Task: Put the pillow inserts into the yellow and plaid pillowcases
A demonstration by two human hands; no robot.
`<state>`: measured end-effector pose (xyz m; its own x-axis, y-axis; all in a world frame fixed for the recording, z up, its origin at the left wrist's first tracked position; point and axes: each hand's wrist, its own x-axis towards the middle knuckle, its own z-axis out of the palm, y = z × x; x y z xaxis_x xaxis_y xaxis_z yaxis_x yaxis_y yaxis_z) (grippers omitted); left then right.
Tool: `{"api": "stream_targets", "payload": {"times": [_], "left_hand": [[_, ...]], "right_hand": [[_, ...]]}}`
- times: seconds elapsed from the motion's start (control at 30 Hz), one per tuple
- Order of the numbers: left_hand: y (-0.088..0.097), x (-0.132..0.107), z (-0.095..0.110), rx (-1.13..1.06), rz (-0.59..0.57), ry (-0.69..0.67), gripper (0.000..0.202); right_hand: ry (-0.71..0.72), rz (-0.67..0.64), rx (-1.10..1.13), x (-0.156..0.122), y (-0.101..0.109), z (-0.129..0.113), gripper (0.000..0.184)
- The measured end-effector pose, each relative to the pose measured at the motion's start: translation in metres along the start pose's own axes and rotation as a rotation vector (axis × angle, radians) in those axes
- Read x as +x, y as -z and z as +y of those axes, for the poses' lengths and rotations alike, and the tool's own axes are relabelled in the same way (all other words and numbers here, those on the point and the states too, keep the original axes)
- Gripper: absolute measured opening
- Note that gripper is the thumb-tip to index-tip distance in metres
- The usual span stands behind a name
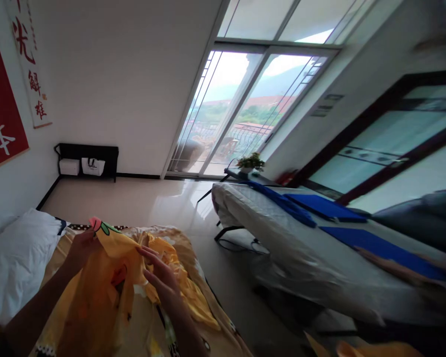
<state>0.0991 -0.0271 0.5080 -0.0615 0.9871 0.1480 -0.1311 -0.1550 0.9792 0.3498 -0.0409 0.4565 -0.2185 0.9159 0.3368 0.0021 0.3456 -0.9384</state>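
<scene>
A thin yellow garment (119, 245) with a pink, green and red print hangs between my hands above the near bed. My left hand (82, 249) pinches its upper left corner. At the upper right edge, my right hand (161, 272) grips the fabric between thumb and fingers. The lower part drapes down toward the bed; its exact cut cannot be made out. Just beyond my right hand, a second crumpled yellow cloth (196, 297) lies on the brown patterned bedspread (184, 243).
A white pillow (18, 263) lies at left. Across the tiled floor (134, 201), a plastic-covered bed (275, 233) holds folded blue cloths (323, 206); another person's blurred arm (390, 265) reaches over it. A black rack (107, 153) stands by the wall; a potted plant (250, 162) is near the window.
</scene>
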Motion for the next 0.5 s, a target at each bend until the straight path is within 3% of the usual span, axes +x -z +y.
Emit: {"api": "stream_targets", "payload": {"times": [0.1, 0.23, 0.3, 0.4, 0.5], "left_hand": [[-0.002, 0.000, 0.013, 0.044, 0.030, 0.013, 0.039], [0.000, -0.002, 0.025, 0.132, 0.051, -0.080, 0.036], [0.006, -0.005, 0.030, 0.164, 0.030, -0.121, 0.033], [0.020, -0.011, 0.038, 0.219, 0.037, -0.147, 0.028], [0.042, -0.016, 0.047, 0.295, 0.144, -0.164, 0.024]], "right_hand": [[0.080, 0.022, -0.154, 0.003, -0.029, 0.026, 0.059], [0.115, 0.194, -0.401, 0.002, -0.082, 0.083, 0.079], [0.048, 0.253, -0.425, 0.002, -0.105, 0.108, 0.062], [-0.082, 0.192, -0.325, 0.005, -0.120, 0.131, 0.030], [-0.126, 0.126, -0.278, 0.010, -0.108, 0.135, 0.038]]}}
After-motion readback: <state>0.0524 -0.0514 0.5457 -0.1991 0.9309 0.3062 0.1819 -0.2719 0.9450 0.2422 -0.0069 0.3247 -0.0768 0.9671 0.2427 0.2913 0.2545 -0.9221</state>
